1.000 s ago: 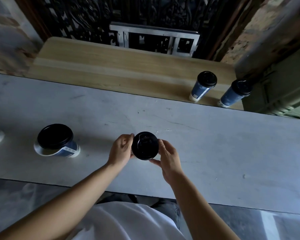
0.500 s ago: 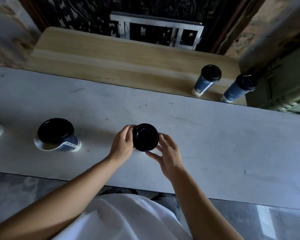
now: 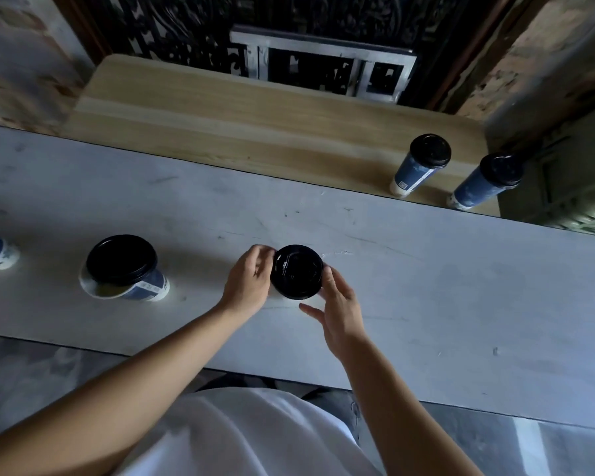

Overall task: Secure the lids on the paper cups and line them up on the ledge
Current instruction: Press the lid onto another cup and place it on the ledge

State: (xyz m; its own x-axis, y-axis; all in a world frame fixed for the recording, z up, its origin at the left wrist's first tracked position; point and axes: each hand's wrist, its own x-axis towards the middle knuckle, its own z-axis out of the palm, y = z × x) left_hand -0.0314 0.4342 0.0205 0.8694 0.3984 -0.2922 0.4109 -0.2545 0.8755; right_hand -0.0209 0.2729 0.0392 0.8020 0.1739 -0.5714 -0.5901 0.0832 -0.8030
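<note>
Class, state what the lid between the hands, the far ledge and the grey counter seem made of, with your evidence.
Lid: probably plastic, black, faintly glossy, moulded ridges. Ledge: wood or wood-look laminate, pale, matt, long grain lines. Counter: possibly stone or painted board, dull, scratched.

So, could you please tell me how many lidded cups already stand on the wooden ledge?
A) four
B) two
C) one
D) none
B: one lidded cup and a second cup beside it stand at the right end of the wooden ledge.
</note>
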